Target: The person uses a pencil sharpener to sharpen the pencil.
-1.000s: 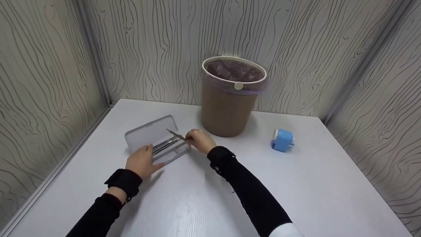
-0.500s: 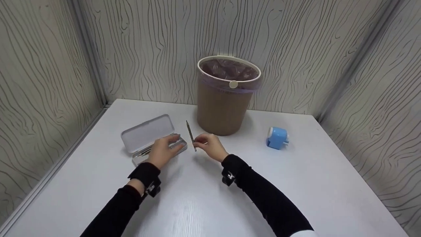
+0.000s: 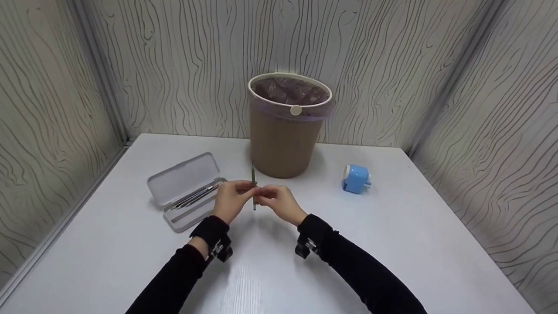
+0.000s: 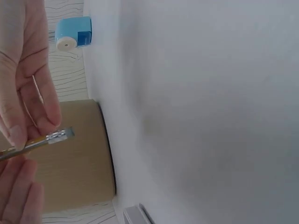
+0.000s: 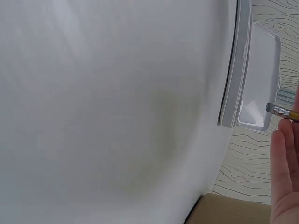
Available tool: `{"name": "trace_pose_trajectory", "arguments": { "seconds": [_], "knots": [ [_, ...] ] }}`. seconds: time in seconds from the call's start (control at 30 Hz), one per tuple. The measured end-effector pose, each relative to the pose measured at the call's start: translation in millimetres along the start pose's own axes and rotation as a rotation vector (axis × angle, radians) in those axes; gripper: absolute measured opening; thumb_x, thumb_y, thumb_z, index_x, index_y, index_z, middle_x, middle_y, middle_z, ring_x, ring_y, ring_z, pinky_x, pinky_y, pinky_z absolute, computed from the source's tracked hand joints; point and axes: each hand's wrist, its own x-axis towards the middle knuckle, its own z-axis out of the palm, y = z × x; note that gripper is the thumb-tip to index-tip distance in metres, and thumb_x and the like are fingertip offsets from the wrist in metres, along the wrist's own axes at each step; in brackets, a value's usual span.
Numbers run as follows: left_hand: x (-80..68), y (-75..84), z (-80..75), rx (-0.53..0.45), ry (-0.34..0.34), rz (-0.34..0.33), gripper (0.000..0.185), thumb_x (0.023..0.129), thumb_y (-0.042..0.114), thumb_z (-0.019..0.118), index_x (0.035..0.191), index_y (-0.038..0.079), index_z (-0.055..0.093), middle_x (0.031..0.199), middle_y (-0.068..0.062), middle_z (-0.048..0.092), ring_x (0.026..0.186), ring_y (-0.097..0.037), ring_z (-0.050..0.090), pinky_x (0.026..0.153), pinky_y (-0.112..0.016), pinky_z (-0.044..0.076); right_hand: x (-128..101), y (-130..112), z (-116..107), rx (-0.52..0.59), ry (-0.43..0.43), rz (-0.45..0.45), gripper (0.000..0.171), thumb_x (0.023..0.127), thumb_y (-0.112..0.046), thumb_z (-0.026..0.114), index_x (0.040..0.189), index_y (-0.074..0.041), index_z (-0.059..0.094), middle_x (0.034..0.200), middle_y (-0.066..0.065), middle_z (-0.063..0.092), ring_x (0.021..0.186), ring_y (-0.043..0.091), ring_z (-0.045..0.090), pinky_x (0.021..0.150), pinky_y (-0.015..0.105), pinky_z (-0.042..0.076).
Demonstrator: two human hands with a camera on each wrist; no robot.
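Note:
A pencil [image 3: 253, 174] stands nearly upright in front of the bin, its tip up and its eraser end down. My right hand [image 3: 281, 203] pinches it low down between thumb and fingers. From the other side, my left hand [image 3: 233, 199] has thumb and fingertips on the shaft a bit higher. The silver ferrule and grey eraser [image 4: 60, 135] stick out below the right fingers in the left wrist view. Beside my left hand lies a pale pencil case [image 3: 183, 176], lid raised, with several dark striped pencils [image 3: 196, 197] inside. The left hand overlaps its right end.
A brown bin [image 3: 283, 144] with a purple liner stands at the back middle of the white table [image 3: 270, 270]. To the right sits a blue crank sharpener [image 3: 356, 179]. Wood-grain panels [image 3: 200, 65] close in the back and both sides.
My left hand has left the pencil case and come right to the pencil. The right hand has carried the pencil out of the case area, turning it upright. The head view has shifted slightly.

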Motion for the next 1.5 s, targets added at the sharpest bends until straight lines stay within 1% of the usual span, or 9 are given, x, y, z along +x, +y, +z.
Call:
{"name": "trace_pose_trajectory", "arguments": {
  "seconds": [0.17,0.4,0.6,0.8,0.9,1.03,1.27,1.37,1.5],
  "knots": [
    [-2.8,-1.9,4.5,0.001,0.005,0.006,0.021,0.091,0.013,0.078,0.107,0.0,0.079,0.1,-0.016,0.081,0.094,-0.027,0.078,0.083,-0.039,0.062,-6,-1,-1,0.078,0.02,0.024,0.021,0.097,-0.005,0.067,0.113,0.008,0.072,0.112,0.027,0.074,0.106,0.033,0.075,0.09,0.028,0.062],
    [-5.3,-1.3,9.2,-0.022,0.007,-0.015,0.018,0.091,0.013,0.077,0.105,0.001,0.08,0.099,-0.015,0.081,0.092,-0.025,0.078,0.08,-0.032,0.061,-9,5,-2,0.088,0.025,0.047,0.023,0.097,-0.007,0.068,0.115,0.007,0.072,0.115,0.026,0.074,0.104,0.03,0.076,0.09,0.028,0.062],
    [-5.5,-0.8,12.4,0.019,0.007,-0.004,0.017,0.091,0.011,0.077,0.104,0.0,0.08,0.097,-0.016,0.081,0.09,-0.026,0.078,0.079,-0.035,0.061,-11,6,-2,0.087,0.038,0.044,0.023,0.096,-0.007,0.07,0.114,0.007,0.072,0.114,0.026,0.075,0.103,0.033,0.076,0.089,0.028,0.062],
    [-5.2,0.3,15.0,0.071,-0.014,0.01,0.016,0.092,0.012,0.076,0.102,0.0,0.08,0.096,-0.015,0.081,0.09,-0.025,0.079,0.08,-0.039,0.062,-14,11,-7,0.043,0.053,0.049,0.02,0.095,-0.008,0.071,0.108,0.006,0.075,0.11,0.024,0.076,0.096,0.026,0.077,0.086,0.027,0.062],
    [-4.6,0.3,14.2,0.12,-0.029,0.04,0.016,0.091,0.013,0.077,0.101,0.001,0.081,0.095,-0.013,0.081,0.089,-0.024,0.079,0.079,-0.038,0.063,-17,13,-13,-0.011,0.064,0.047,0.017,0.095,-0.01,0.072,0.105,0.003,0.076,0.107,0.02,0.078,0.093,0.021,0.076,0.083,0.023,0.061],
    [-4.1,2.0,9.4,0.21,-0.071,0.089,0.014,0.09,0.014,0.078,0.099,0.003,0.082,0.093,-0.011,0.082,0.085,-0.022,0.078,0.076,-0.037,0.062,-21,14,-23,-0.114,0.081,0.008,0.017,0.095,-0.013,0.073,0.104,0.0,0.077,0.103,0.016,0.079,0.093,0.021,0.075,0.081,0.021,0.059],
    [-1.2,8.8,0.0,0.502,-0.186,0.178,0.012,0.09,0.015,0.078,0.097,0.006,0.082,0.086,-0.007,0.081,0.076,-0.02,0.076,0.071,-0.037,0.061,-27,13,-40,-0.238,0.101,-0.099,0.015,0.094,-0.011,0.074,0.102,0.001,0.076,0.101,0.016,0.078,0.095,0.03,0.076,0.088,0.037,0.062],
    [-0.4,11.1,-1.3,0.624,-0.21,0.262,0.009,0.089,0.014,0.078,0.094,0.006,0.082,0.084,-0.007,0.081,0.077,-0.023,0.076,0.071,-0.039,0.06,-29,12,-47,-0.315,0.108,-0.137,0.012,0.093,-0.009,0.074,0.101,0.0,0.076,0.1,0.015,0.077,0.095,0.029,0.075,0.088,0.038,0.063],
    [-0.9,11.7,-0.9,0.769,-0.221,0.406,0.006,0.086,0.012,0.08,0.084,0.007,0.081,0.078,-0.007,0.079,0.07,-0.026,0.074,0.064,-0.043,0.059,-33,11,-55,-0.516,0.123,-0.23,0.01,0.091,-0.007,0.075,0.101,-0.003,0.076,0.1,0.011,0.077,0.094,0.026,0.074,0.086,0.037,0.062]
  ]
}}
